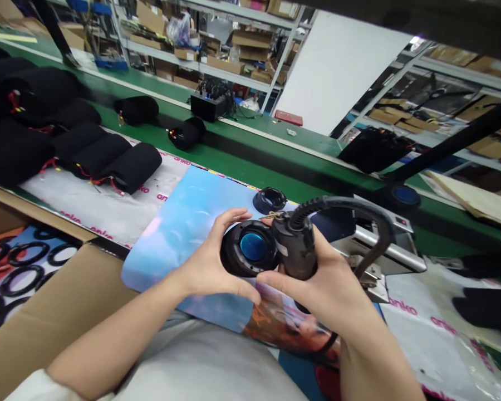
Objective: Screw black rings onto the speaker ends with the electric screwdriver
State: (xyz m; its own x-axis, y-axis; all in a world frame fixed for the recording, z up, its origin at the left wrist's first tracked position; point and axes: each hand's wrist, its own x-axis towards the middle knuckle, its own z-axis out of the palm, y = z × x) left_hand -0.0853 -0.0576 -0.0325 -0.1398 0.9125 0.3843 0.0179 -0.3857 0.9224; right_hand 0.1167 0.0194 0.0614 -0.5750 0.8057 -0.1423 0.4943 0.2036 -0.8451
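My left hand [209,264] curls around a round black speaker [253,245] whose end, with a shiny blue disc at its centre, faces up. In my right hand [321,284] is a black corded electric screwdriver [294,245], gripped upright close beside the speaker; its lower tip is hidden. The right thumb reaches towards the speaker's near rim. Just beyond both hands lies a black ring-shaped part [269,199]. Under them a glossy blue printed sheet [175,228] covers the worktop.
Several black fabric-covered cylinders [133,166] with coloured wires lie left. A silver device [384,245] stands right of the screwdriver, whose cable [350,203] arches over it. A green conveyor [242,161] runs behind. At lower left, a cardboard box [45,295] holds black rings [20,278].
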